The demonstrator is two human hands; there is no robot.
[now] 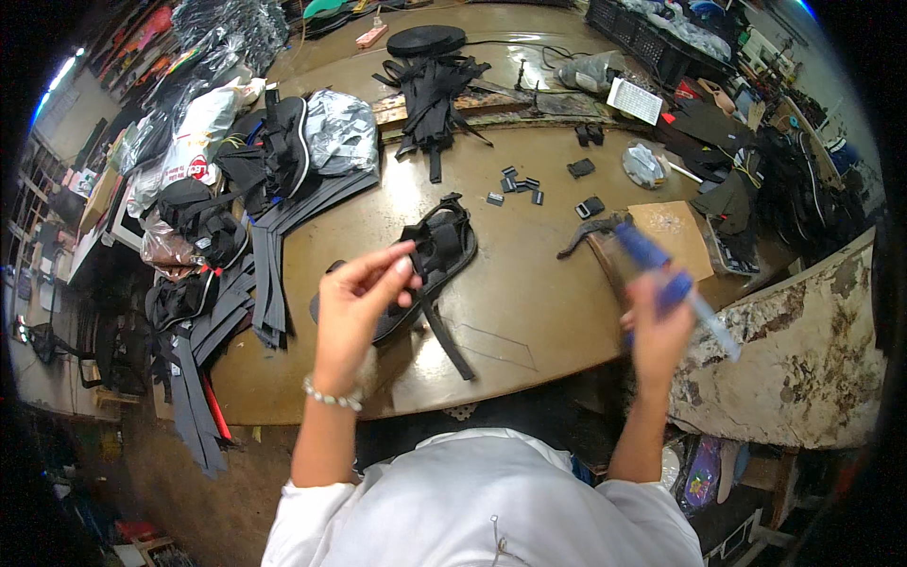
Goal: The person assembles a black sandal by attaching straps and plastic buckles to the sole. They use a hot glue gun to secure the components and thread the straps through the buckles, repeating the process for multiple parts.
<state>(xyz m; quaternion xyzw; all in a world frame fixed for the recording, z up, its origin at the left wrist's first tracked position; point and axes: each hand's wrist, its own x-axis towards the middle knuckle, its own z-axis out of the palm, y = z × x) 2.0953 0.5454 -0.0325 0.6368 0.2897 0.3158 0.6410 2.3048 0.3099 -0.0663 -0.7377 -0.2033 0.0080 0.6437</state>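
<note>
A black strappy sandal [444, 250] lies on the brown worktable, a loose strap [444, 335] trailing from it toward the near edge. My left hand [364, 293] is over the sandal's near part, thumb and fingertips pinched together; whatever is between them, if anything, is too small to make out. To the right, my right hand [658, 326] grips a blue-handled tool [673, 286] with a long pale tip, smeared by motion, its exact kind unclear. It is above the table's right edge, next to a tan board [673, 236].
Grey strips [269, 269] and black sandals [283, 146] are heaped at the left. Small dark buckle pieces [515, 181] lie beyond the sandal, black straps [435, 94] farther back. A clear bag [645, 163] and black crate [661, 42] stand at the right.
</note>
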